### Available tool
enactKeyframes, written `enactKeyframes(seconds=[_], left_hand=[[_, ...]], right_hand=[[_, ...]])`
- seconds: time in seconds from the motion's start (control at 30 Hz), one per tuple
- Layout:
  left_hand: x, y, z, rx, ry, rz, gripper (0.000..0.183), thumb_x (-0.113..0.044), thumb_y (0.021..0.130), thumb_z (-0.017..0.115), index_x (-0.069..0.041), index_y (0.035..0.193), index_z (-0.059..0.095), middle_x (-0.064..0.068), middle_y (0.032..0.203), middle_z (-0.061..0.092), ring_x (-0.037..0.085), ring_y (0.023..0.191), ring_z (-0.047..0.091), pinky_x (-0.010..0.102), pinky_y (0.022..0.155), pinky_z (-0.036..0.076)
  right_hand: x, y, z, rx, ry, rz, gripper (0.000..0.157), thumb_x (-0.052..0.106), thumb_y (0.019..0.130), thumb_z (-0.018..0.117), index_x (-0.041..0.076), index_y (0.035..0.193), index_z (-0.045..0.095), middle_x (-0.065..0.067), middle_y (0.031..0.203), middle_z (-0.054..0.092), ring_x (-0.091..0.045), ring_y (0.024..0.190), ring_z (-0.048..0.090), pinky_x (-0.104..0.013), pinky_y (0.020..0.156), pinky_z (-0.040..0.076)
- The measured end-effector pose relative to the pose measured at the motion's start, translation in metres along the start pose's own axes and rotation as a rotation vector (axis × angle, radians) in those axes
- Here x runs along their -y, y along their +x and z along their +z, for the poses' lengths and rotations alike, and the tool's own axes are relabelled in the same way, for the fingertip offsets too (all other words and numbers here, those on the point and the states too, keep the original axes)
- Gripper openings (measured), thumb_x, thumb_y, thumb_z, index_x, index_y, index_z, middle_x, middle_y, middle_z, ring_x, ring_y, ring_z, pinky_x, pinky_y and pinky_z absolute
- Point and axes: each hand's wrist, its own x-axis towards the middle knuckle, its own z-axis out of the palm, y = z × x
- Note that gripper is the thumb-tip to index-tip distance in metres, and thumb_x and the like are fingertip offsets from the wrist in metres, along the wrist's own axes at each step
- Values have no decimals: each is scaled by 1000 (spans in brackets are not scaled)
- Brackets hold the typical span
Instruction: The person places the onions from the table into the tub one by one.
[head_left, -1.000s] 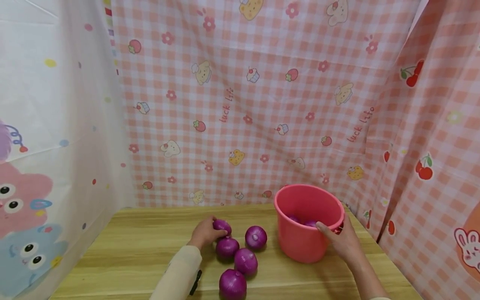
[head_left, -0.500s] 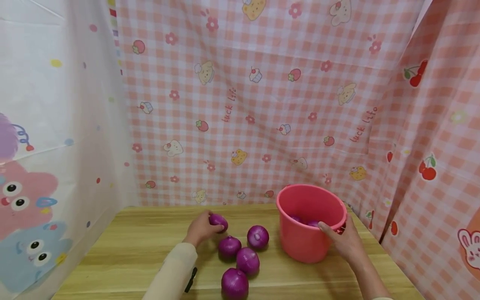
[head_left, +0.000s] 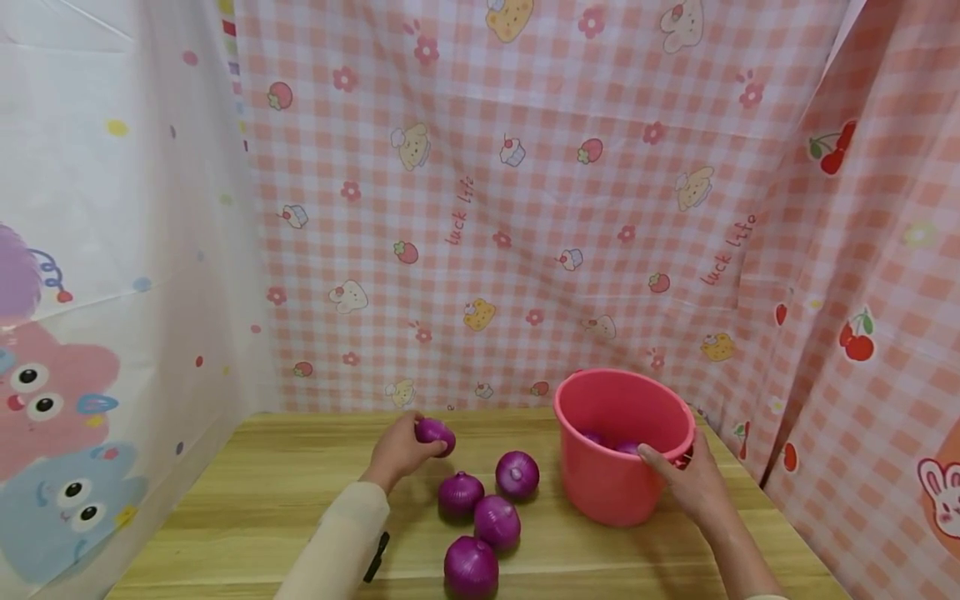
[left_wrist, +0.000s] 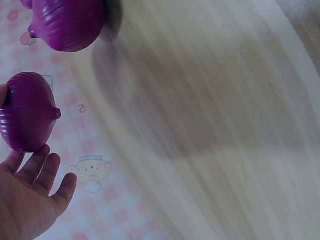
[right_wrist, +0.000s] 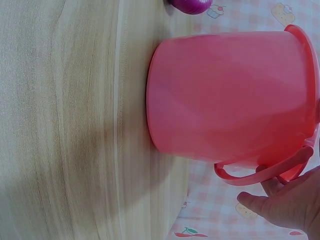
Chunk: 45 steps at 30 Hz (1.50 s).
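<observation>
Our left hand (head_left: 397, 454) grips an onion (head_left: 437, 435) just above the table (head_left: 247, 500), far-left of four loose onions (head_left: 487, 521). The bucket (head_left: 611, 483) stands to its right, beyond them; our right hand (head_left: 693, 483) grips its near rim, thumb hooked inside. The left hand is nearer the onions.

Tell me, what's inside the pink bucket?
Inside the pink bucket, the tops of two purple onions peek over the rim, low down near the right hand holding the edge. The bucket's wall hides its bottom, so anything lying deeper cannot be seen.
</observation>
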Motion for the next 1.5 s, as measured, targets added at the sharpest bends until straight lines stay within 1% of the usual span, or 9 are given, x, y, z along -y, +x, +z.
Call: enactKeyframes(seconds=[0.13, 0.33, 0.6, 0.7, 0.83, 0.93, 1.1, 1.3, 1.5], left_hand=[[-7, -1, -5, -17, -9, 38, 57, -32, 83, 80, -1, 124, 55, 16, 112, 64, 30, 101, 63, 47, 87, 53], [-20, -1, -10, -24, -13, 86, 51, -32, 82, 81, -5, 118, 56, 12, 108, 65, 27, 98, 64, 44, 85, 54], [-38, 0, -13, -27, -29, 114, 58, -36, 83, 80, -3, 124, 56, 13, 112, 64, 27, 100, 63, 42, 85, 54], [-44, 1, -13, -16, -52, 118, 60, -36, 83, 80, -3, 127, 55, 13, 114, 64, 26, 101, 63, 41, 86, 55], [-52, 2, -10, -2, -72, 147, 59, -36, 83, 80, -5, 127, 55, 12, 115, 63, 24, 102, 63, 39, 86, 55], [-61, 1, -9, 14, -100, 177, 57, -35, 83, 80, -6, 125, 55, 11, 113, 63, 22, 98, 63, 37, 84, 55], [-74, -2, -7, 27, -135, 185, 58, -36, 84, 79, -8, 128, 55, 9, 113, 63, 19, 93, 61, 35, 79, 55], [-86, -3, -5, 28, -134, 180, 63, -39, 83, 79, -7, 131, 54, 9, 117, 61, 21, 99, 60, 36, 84, 53], [-100, -5, -5, 51, -160, 208, 61, -37, 84, 79, -8, 131, 54, 10, 120, 61, 22, 103, 61, 36, 86, 54]], right_hand=[[0, -1, 0, 2, 3, 15, 108, 50, 92, 67, 3, 157, -5, -28, 156, 19, -43, 138, 30, -56, 110, 35], [0, -1, 0, 1, 2, 13, 106, 48, 93, 66, 1, 156, -4, -29, 155, 20, -43, 137, 30, -56, 110, 34], [0, -1, 1, 3, -6, -8, 101, 45, 95, 63, -2, 155, -3, -30, 153, 22, -43, 136, 34, -53, 109, 37], [0, -1, 1, 5, -7, -7, 101, 45, 95, 64, -2, 156, -3, -30, 154, 22, -43, 136, 33, -53, 109, 37], [1, -1, 1, 7, -3, -2, 102, 46, 95, 64, -1, 156, -3, -30, 154, 21, -43, 136, 33, -53, 109, 37], [1, -1, 0, 9, 0, 1, 102, 46, 95, 64, -2, 155, -3, -30, 154, 21, -43, 136, 33, -54, 109, 37], [1, -1, 0, 9, -1, 4, 101, 46, 95, 64, -2, 155, -2, -29, 153, 22, -43, 135, 33, -53, 109, 37], [2, -2, 1, 4, -2, -13, 99, 44, 95, 64, -2, 155, -1, -29, 153, 24, -41, 135, 35, -47, 107, 40], [2, -2, 0, 8, 1, -9, 100, 44, 96, 64, -2, 156, -2, -29, 153, 23, -42, 135, 35, -49, 107, 39]])
